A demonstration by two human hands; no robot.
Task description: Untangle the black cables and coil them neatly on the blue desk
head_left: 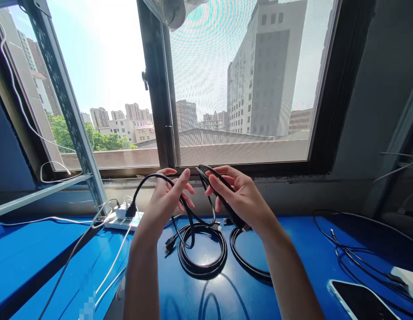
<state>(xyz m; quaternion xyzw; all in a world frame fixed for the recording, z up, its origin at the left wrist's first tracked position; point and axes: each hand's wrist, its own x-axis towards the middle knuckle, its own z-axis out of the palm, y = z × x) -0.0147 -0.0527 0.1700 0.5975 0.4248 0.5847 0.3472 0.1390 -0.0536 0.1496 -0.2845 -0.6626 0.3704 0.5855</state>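
Surface: blue tbl. (295,271), glossy; reflections noted ctr. front. A dk. strip (36,276) is seen running diag. across L portion. At ctr., one blk. cable coil (202,270) is laid flat, approx. round; blk. connectors (169,245) are found just beside its L edge. A 2nd blk. coil (251,267) is placed near, to R, partly hidden. Rear L: a wht. power strip (113,224) is sited, w/ plugs inserted. Pale cords (113,263) are strewn fwd. of same. Far R: loose blk. cables (355,253) are bunched near a wht. box (407,281), cut off at edge. Front R: phone (359,300) is laid screen up, partly out of view.
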